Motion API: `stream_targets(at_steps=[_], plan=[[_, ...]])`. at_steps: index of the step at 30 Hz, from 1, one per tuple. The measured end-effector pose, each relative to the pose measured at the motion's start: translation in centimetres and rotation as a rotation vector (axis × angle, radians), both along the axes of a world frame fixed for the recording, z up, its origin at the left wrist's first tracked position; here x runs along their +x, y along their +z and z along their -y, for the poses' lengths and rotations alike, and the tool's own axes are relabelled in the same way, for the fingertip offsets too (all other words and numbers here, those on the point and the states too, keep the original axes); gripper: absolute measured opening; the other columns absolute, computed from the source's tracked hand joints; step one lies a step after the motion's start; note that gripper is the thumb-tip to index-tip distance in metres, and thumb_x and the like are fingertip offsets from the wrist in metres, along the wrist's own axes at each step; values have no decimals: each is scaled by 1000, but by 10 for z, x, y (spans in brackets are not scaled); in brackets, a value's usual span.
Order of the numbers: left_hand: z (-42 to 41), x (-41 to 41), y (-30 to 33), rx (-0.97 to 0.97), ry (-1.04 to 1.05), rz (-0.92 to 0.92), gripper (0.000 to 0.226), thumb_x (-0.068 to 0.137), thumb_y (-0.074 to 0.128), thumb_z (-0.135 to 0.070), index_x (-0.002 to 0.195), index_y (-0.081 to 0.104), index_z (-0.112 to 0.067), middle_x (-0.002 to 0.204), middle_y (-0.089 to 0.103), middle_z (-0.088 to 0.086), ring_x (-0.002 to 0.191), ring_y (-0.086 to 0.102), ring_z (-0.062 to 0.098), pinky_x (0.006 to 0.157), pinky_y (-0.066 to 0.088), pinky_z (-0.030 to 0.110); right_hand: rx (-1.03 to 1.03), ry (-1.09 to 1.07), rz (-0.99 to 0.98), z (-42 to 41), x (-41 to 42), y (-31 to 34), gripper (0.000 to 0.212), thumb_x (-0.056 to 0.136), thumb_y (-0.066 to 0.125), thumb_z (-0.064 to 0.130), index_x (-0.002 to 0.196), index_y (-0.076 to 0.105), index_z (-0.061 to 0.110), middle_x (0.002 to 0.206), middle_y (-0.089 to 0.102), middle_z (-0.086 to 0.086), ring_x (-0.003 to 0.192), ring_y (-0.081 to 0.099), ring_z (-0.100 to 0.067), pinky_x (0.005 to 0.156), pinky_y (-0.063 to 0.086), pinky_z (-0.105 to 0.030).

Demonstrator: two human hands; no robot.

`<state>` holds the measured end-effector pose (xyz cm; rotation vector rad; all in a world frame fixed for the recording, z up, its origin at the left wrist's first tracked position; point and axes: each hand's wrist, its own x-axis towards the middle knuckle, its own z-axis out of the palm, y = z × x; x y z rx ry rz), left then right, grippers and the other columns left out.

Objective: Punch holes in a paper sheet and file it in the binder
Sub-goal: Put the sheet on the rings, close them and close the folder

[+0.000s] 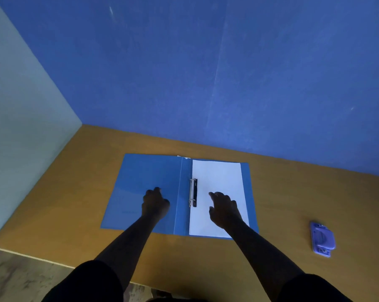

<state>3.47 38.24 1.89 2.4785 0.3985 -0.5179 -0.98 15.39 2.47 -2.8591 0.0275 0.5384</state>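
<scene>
A blue binder (140,177) lies open and flat on the wooden table. Its metal ring clip (193,192) sits beside the spine. A white paper sheet (219,182) lies on the binder's right half, its left edge at the rings. My left hand (154,203) rests on the left inside cover with its fingers curled and holds nothing. My right hand (224,209) is over the lower part of the sheet, fingers spread and pointing toward the rings. I cannot tell whether it touches the paper. A purple hole punch (322,239) lies on the table far to the right.
The wooden table (293,192) meets a blue wall (227,83) at the back and a pale wall (20,127) at the left. Its front edge runs close to my body, with grey floor (20,277) below at the left.
</scene>
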Motion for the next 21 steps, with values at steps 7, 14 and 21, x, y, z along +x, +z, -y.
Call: stream_targets(at_steps=[7,14,21], plan=[[-50,-11,-2,14,400,-135,48,82,56,-19,126,42,-7,134,33,20,122,34,42,101,37,51,31,164,-27,-56,5,-13,61,91,51,31,146,30,14,141,46,-4,123,51,-26,94,42,-42],[-93,2,-8,30,413,-121,54,82,56,-19,131,39,-4,138,33,21,128,31,41,106,34,49,4,184,-59,-67,3,-22,78,89,56,32,150,16,6,152,32,-8,132,45,-26,96,44,-43],[-116,9,-13,62,456,-158,57,81,57,-18,133,37,-6,135,34,18,123,34,40,99,35,49,-21,151,-73,-70,5,-24,78,91,54,31,152,13,8,154,30,-7,132,45,-26,99,41,-42]])
